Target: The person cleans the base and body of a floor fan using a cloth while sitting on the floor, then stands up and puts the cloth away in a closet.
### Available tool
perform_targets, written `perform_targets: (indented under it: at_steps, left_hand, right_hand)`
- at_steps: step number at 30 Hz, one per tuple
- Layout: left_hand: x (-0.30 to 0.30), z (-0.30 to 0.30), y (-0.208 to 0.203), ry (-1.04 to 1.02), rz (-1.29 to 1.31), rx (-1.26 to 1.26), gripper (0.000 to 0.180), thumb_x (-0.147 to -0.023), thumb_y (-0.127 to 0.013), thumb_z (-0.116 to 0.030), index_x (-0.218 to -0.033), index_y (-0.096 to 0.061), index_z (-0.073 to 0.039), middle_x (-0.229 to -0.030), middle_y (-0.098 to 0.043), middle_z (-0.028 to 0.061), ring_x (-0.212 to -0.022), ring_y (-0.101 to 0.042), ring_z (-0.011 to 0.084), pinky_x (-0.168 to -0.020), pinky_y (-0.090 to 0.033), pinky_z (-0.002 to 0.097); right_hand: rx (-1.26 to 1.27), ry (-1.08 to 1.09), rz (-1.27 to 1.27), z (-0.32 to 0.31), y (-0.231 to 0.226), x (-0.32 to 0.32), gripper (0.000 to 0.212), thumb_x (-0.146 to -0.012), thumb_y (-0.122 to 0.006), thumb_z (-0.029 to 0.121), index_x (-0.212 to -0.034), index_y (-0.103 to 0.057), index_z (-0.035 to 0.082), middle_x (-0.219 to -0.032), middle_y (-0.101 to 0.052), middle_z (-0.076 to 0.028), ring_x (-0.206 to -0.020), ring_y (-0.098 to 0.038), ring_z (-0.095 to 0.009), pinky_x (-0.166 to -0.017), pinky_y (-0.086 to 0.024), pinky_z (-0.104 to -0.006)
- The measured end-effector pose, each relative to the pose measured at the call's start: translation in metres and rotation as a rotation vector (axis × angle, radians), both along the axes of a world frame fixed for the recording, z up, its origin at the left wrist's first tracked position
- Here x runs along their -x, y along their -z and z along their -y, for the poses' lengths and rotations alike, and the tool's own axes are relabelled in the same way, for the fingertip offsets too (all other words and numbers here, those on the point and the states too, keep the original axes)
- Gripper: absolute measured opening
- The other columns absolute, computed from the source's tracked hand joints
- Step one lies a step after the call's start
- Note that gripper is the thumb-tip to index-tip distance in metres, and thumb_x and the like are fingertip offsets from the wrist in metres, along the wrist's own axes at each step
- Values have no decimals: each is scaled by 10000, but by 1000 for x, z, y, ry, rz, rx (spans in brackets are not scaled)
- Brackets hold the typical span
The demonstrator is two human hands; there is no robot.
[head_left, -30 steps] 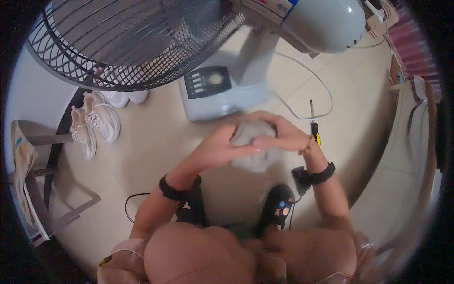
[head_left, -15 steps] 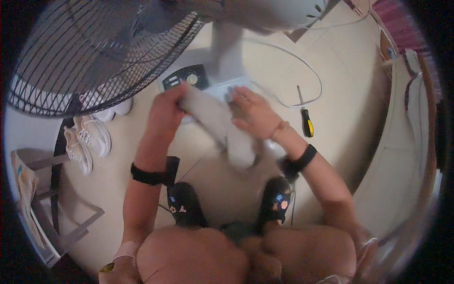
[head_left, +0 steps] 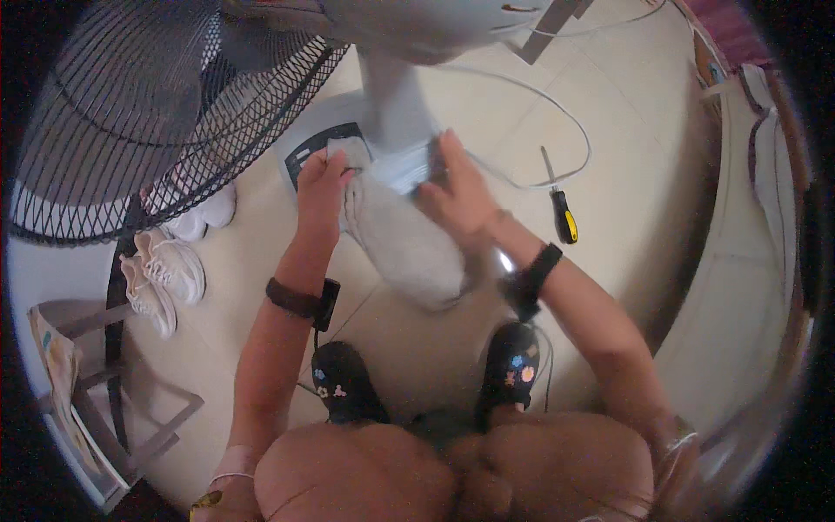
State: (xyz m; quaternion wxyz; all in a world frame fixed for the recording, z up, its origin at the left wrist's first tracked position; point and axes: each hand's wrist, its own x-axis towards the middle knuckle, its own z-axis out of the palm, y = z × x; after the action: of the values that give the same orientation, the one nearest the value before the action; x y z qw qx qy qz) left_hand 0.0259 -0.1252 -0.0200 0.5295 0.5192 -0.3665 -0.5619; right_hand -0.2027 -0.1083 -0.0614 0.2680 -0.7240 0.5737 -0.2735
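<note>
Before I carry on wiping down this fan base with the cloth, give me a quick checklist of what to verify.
1. Left hand gripping the grey cloth at its top edge: ok.
2. Right hand pressed flat on the fan base beside the pole: ok.
3. Screwdriver lying on the floor apart from both hands: ok.
4. White cord looping near the right hand, not under it: ok.
5. Fan switched off: cannot tell.
</note>
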Motion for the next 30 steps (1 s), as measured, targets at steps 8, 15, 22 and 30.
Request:
perform_targets:
  at_steps: [8, 15, 22, 30]
  left_hand:
    - [4, 37, 10, 203, 336, -11, 314, -843, -600, -145, -1124, -572, -7, -945, -637, 21, -862, -610, 126, -752, -498, 271]
    - [-5, 67, 17, 384, 790, 38, 260, -782, -606, -203, -934, -673, -2, -878, -706, 137, -872, -689, 200, -724, -529, 330]
    - [-9, 97, 68, 388, 1516, 261, 269, -724, -618, -253, -887, -705, -58, -937, -698, 157, -914, -669, 343, -810, -537, 415]
    - [24, 95, 28, 308, 1474, -35, 327, -684, -774, -291, -936, -714, -91, -1004, -677, 121, -1041, -610, 307, -859, -515, 398]
  right_hand:
    - [41, 66, 209, -1, 9, -44, 876, -798, -670, 231, -1461, -175, -60, -1528, -198, -263, -1415, -233, -368, -1156, -193, -456]
    - [-97, -224, -45, -31, -25, -37, 619, -839, -606, 184, -1401, -394, 35, -1522, -301, -135, -1413, -288, -264, -1116, -211, -548]
    - [146, -168, -309, -16, 3, -25, 587, -891, -554, 276, -1412, -392, 60, -1516, -315, -136, -1413, -285, -258, -1122, -195, -554]
    - [136, -177, -293, -17, 9, -18, 635, -898, -544, 319, -1442, -343, 61, -1529, -301, -113, -1420, -275, -257, -1127, -191, -555]
